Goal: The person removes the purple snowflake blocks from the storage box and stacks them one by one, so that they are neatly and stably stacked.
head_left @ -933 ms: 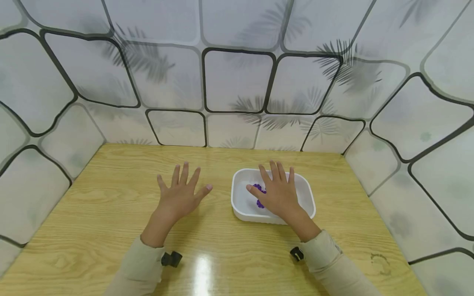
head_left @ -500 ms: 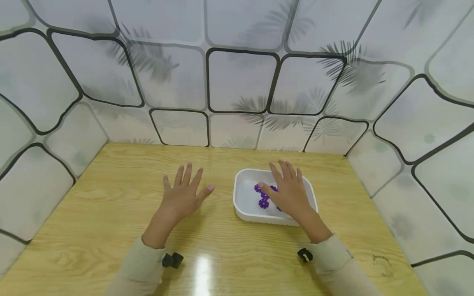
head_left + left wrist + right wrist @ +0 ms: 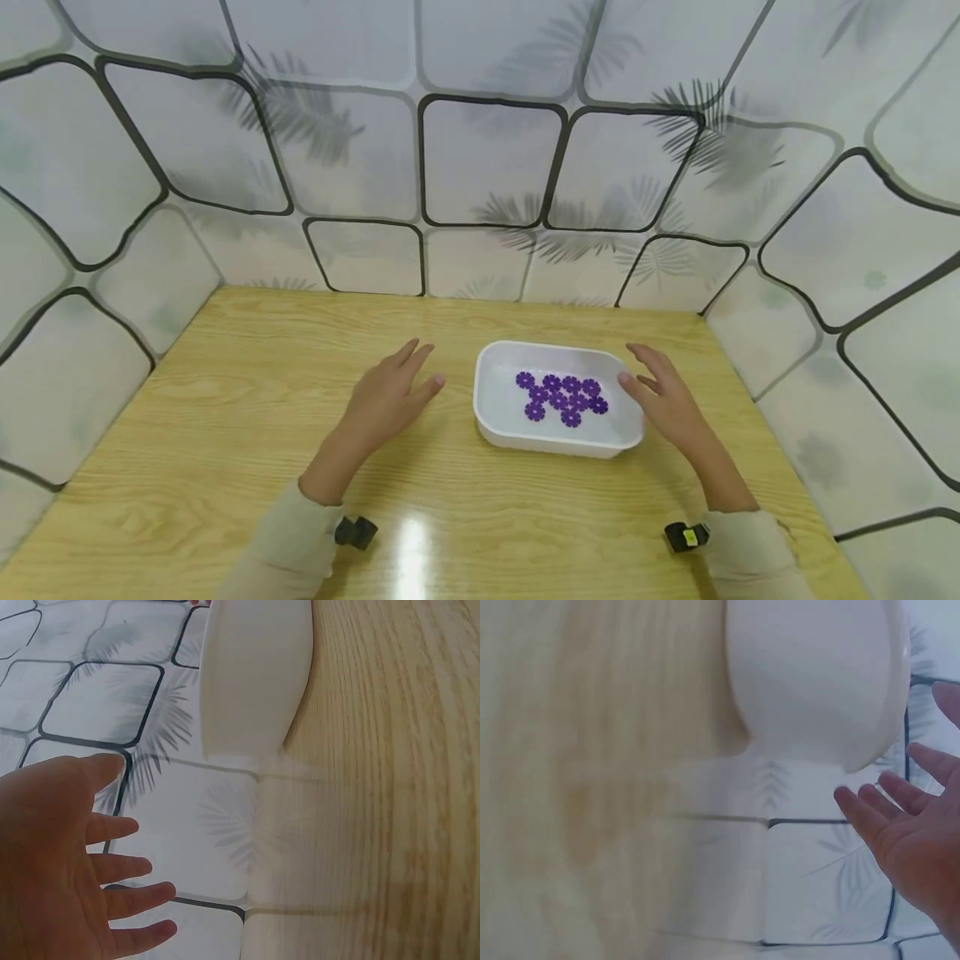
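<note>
A white plastic tub (image 3: pixel 498 421) stands on the wooden table, right of the middle. Several small purple flower-shaped pieces (image 3: pixel 558 401) lie on its bottom. My left hand (image 3: pixel 386 400) hovers left of the tub, apart from it, palm turned inward and fingers loosely extended. At the tub's right end is my right hand (image 3: pixel 667 400), its thumb over or near the rim; contact cannot be told from the head view. In the right wrist view the fingers (image 3: pixel 866 814) are spread a little and hold nothing. The left wrist view shows the left fingers (image 3: pixel 139 900) straight, with nothing in them.
The wooden table (image 3: pixel 450 508) meets a patterned white wall covering (image 3: pixel 487 167) at the back and on both sides. A small black device (image 3: pixel 356 532) sits at the left cuff, and another black device (image 3: pixel 686 537) at the right cuff.
My right hand has moved right, from above the tub to its right end, uncovering the purple pieces. Both hands have turned from palm down to palms facing inward.
</note>
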`<control>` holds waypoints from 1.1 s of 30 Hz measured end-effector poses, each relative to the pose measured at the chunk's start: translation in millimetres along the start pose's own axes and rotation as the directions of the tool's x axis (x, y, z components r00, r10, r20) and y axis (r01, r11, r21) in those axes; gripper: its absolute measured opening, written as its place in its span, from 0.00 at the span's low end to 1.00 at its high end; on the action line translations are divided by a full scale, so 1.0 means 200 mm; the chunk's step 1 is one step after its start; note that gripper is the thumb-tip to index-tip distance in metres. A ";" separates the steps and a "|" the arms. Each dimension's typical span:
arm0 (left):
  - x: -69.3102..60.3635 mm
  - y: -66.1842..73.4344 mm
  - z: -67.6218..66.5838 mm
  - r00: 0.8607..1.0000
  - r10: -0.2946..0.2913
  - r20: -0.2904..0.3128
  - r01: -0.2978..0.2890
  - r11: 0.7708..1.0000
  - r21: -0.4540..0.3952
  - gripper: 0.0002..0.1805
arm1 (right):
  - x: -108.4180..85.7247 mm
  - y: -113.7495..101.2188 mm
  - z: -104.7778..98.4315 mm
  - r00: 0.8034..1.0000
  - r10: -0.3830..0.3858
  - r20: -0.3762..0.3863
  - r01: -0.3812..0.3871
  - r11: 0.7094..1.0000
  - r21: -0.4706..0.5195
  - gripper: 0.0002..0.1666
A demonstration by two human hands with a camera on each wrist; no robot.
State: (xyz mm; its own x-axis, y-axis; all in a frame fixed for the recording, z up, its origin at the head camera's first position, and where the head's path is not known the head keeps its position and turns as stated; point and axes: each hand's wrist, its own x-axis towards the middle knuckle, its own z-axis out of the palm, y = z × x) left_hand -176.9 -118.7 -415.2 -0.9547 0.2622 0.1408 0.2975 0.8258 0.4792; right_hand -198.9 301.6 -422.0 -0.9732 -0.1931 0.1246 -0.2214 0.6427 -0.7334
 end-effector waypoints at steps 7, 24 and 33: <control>0.01 0.05 0.03 1.000 0.001 0.001 -0.001 0.997 -0.082 0.33 | -0.05 0.09 -0.01 0.998 0.056 0.034 -0.059 0.992 0.112 0.34; 0.04 0.09 0.05 0.999 0.026 -0.018 -0.029 0.981 -0.194 0.29 | 0.01 0.16 -0.01 0.999 0.021 0.046 -0.029 0.983 0.180 0.28; 0.12 0.11 0.13 0.997 0.071 -0.011 -0.070 0.916 -0.395 0.24 | 0.03 0.15 -0.01 0.999 0.029 0.043 -0.036 0.983 0.180 0.28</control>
State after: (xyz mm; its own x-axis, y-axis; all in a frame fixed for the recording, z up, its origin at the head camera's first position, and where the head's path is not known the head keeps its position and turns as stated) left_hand -193.0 -81.0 -424.0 -0.9310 0.3151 0.1842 0.3356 0.5405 0.7716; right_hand -211.0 321.8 -442.8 -0.9756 -0.2064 0.0745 -0.1714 0.5051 -0.8459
